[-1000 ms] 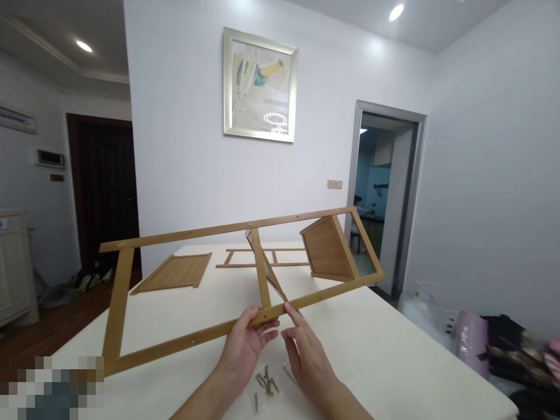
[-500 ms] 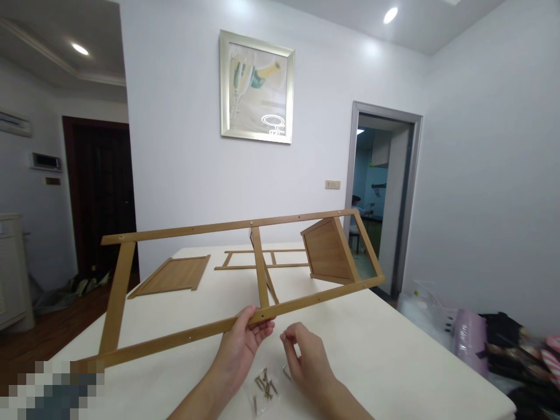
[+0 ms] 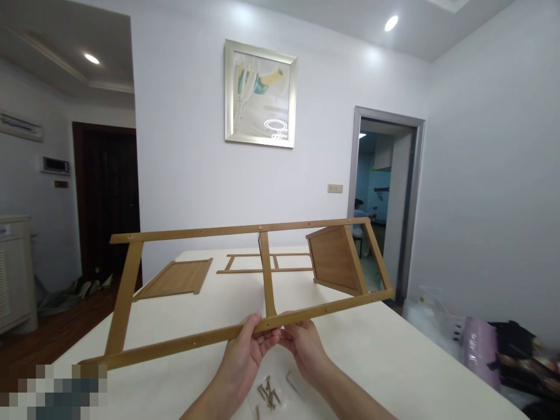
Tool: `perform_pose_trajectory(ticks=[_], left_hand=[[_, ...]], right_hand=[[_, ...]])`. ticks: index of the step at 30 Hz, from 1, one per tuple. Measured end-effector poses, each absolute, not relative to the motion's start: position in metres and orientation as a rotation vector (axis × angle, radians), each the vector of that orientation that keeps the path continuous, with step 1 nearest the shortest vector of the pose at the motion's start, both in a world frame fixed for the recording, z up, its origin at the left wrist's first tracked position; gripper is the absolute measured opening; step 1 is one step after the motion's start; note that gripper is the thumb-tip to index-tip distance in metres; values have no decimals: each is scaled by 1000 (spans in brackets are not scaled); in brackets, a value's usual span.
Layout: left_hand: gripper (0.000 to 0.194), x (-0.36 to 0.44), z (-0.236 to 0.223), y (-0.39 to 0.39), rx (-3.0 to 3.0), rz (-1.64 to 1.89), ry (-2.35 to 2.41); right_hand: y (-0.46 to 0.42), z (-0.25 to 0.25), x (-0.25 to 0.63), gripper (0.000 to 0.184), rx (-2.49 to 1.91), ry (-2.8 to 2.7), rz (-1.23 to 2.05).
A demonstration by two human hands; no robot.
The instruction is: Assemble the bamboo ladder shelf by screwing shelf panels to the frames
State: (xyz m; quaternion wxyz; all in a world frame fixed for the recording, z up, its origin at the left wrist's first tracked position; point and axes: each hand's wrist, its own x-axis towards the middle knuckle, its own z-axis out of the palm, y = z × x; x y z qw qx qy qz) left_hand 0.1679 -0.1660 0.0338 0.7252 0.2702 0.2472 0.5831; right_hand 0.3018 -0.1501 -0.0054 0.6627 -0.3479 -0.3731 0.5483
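My left hand (image 3: 245, 350) is wrapped round the near rail of a wooden ladder-shaped frame (image 3: 196, 340) and holds it tilted above the table. Close beside it, my right hand (image 3: 307, 347) is pinched at the underside of that rail, near the middle crossbar. Its fingertips are partly hidden, and whatever small thing they hold cannot be made out. A wooden panel (image 3: 336, 259) stands slanted against the frame's right end. Below my hands lie several screws (image 3: 270, 392) on a clear plastic bag, with an L-shaped hex key (image 3: 291, 382) to their right.
On the white table (image 3: 376, 356) lie another wooden panel (image 3: 175, 277) at the left and a second slim frame (image 3: 245, 270) at the back. Bagged items and a purple bundle (image 3: 481, 350) are beyond the right edge. A person (image 3: 362, 216) shows through the doorway.
My right hand has moved up and left, from apart beneath the rail to the rail beside my left hand. The hex key shows more fully. The view has shifted slightly.
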Motion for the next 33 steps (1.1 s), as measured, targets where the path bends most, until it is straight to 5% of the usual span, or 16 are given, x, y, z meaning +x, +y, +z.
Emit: perform_pose_trajectory(ticks=[33], left_hand=[[25,168,33,-170,578,1151,674]], right_hand=[[-132,-9,287,27,-566,-626,1475]])
